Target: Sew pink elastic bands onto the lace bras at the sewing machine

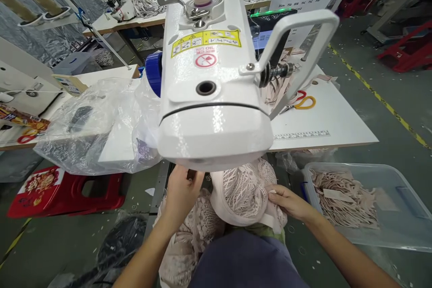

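Note:
A white sewing machine (216, 130) stands in front of me, its head hiding the needle area. Just below its front edge, my left hand (182, 198) has curled fingers, their tips partly hidden by the machine; what they hold cannot be made out. My right hand (286, 200) pinches the right side of a pale pink lace bra (243, 193) between thumb and fingers. The bra's rounded cup lies between my hands, over my lap. More lace pieces (182, 256) are heaped beneath my left forearm.
At right, a clear plastic bin (401, 193) holds pale straps (347, 202). Orange-handled scissors (305, 102) and a ruler (300, 135) lie on the white table (344, 126). A clear plastic bag (91, 121) covers the left side; a red stool (70, 195) stands below.

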Demonstrator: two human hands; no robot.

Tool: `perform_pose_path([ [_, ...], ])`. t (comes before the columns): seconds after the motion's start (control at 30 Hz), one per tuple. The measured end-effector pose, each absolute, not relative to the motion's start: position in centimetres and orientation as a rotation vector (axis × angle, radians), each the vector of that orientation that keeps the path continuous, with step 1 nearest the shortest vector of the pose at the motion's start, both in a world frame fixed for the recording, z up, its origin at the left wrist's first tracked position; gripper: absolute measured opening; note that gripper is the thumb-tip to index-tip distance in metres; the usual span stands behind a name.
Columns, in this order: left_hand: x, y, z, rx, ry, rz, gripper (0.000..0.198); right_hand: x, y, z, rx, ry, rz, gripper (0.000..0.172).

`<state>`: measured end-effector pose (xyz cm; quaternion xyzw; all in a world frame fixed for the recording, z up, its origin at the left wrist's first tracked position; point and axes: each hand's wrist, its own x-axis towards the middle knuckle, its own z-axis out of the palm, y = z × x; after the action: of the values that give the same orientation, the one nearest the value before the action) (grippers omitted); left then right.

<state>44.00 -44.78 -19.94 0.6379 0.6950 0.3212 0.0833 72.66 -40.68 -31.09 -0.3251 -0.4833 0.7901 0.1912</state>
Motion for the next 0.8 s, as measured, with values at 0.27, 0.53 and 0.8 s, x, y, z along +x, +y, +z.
perform_pose_path([
  [0.27,51.0,-48.5,-17.0,2.644,1.108,1.080,0.034,72.9,-40.2,-23.1,-0.476,-2.099,1.742,0.056],
  [0.53,50.4,-48.7,-18.3,2.243,1.300,0.097,0.034,70.4,-42.0,-17.3,-0.342,-2.702,1.491,0.027],
  [0.8,47.0,-53.4,-23.2,1.971,1.664,0.126,0.017,68.3,-42.9,-23.5,-0.722,-2.443,1.581,0.015],
])
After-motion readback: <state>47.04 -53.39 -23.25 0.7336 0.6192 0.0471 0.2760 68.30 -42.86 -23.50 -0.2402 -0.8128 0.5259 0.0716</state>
